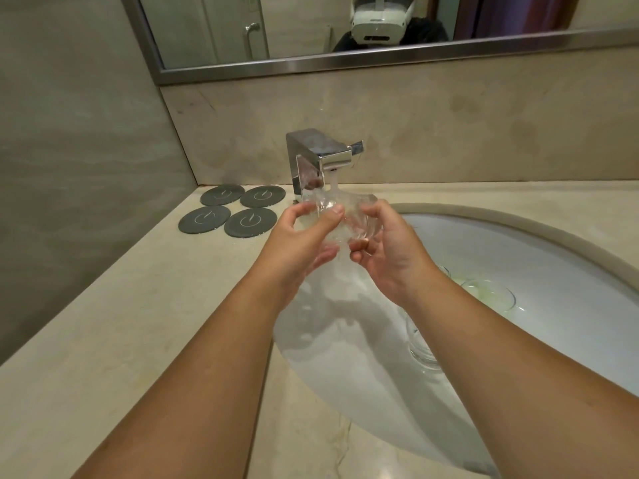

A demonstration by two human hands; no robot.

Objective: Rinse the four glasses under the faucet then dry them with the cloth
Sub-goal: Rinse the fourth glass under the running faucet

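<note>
Head view of a wash-basin, centre of the frame. Both hands meet just below the spout of the chrome faucet (321, 157). The clear glass (350, 217) lies tilted between them, directly under the running water stream (334, 184), and water sheets over it and spills downward.

The left hand (304, 238) grips the glass from the left. Its thumb lies across the near side and its fingers are curled round the far and lower sides. The right hand (392, 252) grips the same glass from the right, fingers wrapped about its base end. Both forearms enter from the lower edge of the frame.

The white sink (501, 250) fills the centre right and lower right, set into the pale stone counter (103, 323). A second glass (491, 293) lies in the basin at the right centre. A third glass (423, 350) stands in the basin just below the right forearm, which partly hides it. How many more glasses lie near the second one cannot be told.

Four dark round coasters (228, 209) lie in a two-by-two group on the counter at the left centre, just left of the faucet base. A metal-framed mirror (345, 62) spans the top of the frame and reflects a white headset (382, 20).
</note>
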